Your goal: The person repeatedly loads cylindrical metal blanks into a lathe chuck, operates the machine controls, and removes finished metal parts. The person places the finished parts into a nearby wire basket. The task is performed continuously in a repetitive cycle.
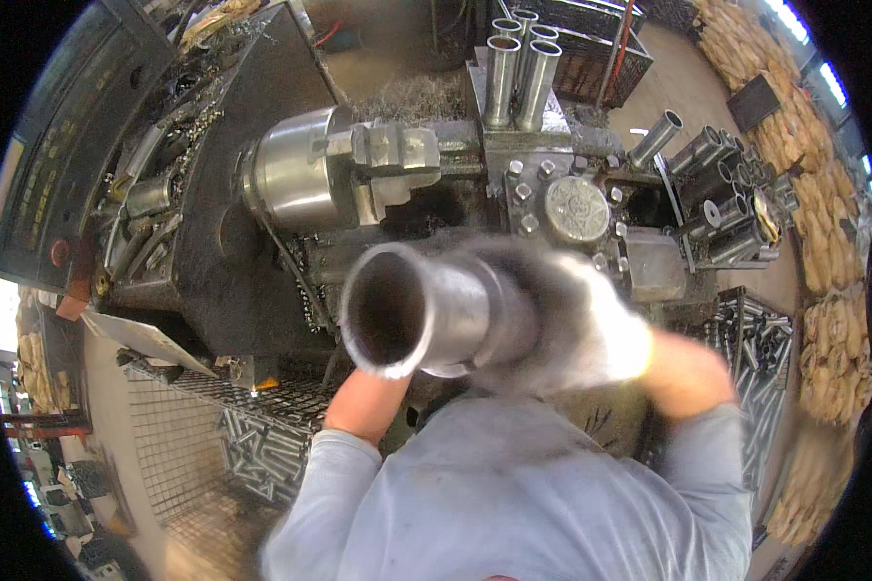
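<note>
A metal tube [460,315] with a wide open mouth is raised close in front of me, its mouth toward the left. My right hand [591,324], in a pale, dirty glove and smeared by motion, is wrapped round the tube's right part. Of my left arm only the bare forearm [366,405] shows below the mouth; the tube hides that hand and its fingers. Behind the tube stands a lathe. Its shiny chuck [295,169] is at the left, with stepped jaws and no workpiece visible in them. The bolted tool post [576,208] is to the right.
Several tubes [521,82] stand upright on the carriage. More tubes [712,184] lean in a rack at the right. Wire baskets of tubes flank me, left [170,436] and right [741,295]. Metal chips cling about the machine. A dark crate [639,63] stands behind.
</note>
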Motion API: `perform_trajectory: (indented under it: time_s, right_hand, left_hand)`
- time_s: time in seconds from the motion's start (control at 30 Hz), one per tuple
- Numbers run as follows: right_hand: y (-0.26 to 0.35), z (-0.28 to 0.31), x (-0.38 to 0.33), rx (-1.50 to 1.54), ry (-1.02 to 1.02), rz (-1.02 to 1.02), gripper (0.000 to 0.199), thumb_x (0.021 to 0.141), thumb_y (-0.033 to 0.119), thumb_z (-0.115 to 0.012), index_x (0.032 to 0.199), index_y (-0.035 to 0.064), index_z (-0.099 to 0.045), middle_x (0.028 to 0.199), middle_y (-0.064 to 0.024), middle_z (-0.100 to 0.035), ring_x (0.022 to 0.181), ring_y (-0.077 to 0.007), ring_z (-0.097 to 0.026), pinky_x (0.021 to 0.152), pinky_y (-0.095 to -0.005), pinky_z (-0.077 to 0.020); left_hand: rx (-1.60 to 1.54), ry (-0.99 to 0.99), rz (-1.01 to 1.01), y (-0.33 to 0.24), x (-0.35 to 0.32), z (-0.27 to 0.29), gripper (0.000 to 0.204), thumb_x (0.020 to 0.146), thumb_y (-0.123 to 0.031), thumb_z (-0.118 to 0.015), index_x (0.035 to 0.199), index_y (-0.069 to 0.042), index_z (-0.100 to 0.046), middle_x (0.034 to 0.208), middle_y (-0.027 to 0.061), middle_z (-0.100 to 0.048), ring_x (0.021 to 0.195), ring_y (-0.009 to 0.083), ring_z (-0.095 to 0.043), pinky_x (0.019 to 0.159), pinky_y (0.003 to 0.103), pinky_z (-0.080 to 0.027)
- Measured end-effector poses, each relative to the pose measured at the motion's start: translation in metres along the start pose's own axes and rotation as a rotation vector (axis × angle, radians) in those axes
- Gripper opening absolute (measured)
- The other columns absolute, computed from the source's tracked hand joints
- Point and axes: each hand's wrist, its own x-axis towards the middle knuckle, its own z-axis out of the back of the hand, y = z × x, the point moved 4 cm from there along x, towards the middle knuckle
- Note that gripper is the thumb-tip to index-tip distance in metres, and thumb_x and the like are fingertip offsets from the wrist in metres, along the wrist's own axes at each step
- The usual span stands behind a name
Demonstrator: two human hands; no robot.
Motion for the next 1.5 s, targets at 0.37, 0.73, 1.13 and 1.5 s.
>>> perform_trajectory:
  time_s: [0.37,0.73,1.13,1.5]
  right_hand:
    - [-0.213,0.055,0.172,-1.066,0.583,-0.137,0.056,0.068,0.036,-0.088,0.113,0.0056,-0.075,0.101,-0.0194,-0.078,0.092,-0.0374,-0.077,0.081,-0.0468,-0.0623]
    - [-0.261,0.011,0.177,-0.592,0.641,-0.198,0.061,0.07,0.049,-0.085,0.103,-0.0009,-0.079,0.091,-0.0201,-0.078,0.086,-0.0305,-0.077,0.078,-0.0429,-0.0596]
    - [-0.259,-0.015,0.199,-0.305,0.679,-0.306,0.079,0.087,0.044,-0.076,0.152,0.006,-0.054,0.119,-0.0211,-0.076,0.103,-0.0296,-0.074,0.091,-0.0422,-0.0573]
    - [-0.105,0.125,0.019,-0.191,-0.365,-0.471,0.041,0.094,0.021,-0.074,0.129,-0.0007,-0.071,0.1,-0.0125,-0.076,0.093,-0.0126,-0.069,0.085,-0.0307,-0.0554]
  left_hand:
    - [0.339,-0.52,-0.279,0.006,-0.123,0.128,0.043,0.103,-0.025,-0.068,0.136,0.002,-0.066,0.126,0.0106,-0.071,0.107,0.0169,-0.065,0.096,0.031,-0.051]
    - [-0.169,-1.017,-0.511,-0.001,-0.26,0.302,0.04,0.109,-0.052,-0.049,0.093,-0.017,-0.061,0.084,0.0007,-0.062,0.078,0.0225,-0.057,0.07,0.041,-0.047]
    - [-0.364,-0.747,-0.392,-0.036,-0.282,0.363,0.033,0.112,-0.043,-0.043,0.097,-0.021,-0.062,0.075,-0.0087,-0.064,0.079,0.0168,-0.069,0.084,0.046,-0.057]
    - [1.055,-1.633,-0.613,-0.077,-0.297,0.257,0.044,0.108,-0.028,-0.063,0.138,0.003,-0.057,0.122,0.0222,-0.071,0.106,0.0334,-0.07,0.095,0.043,-0.054]
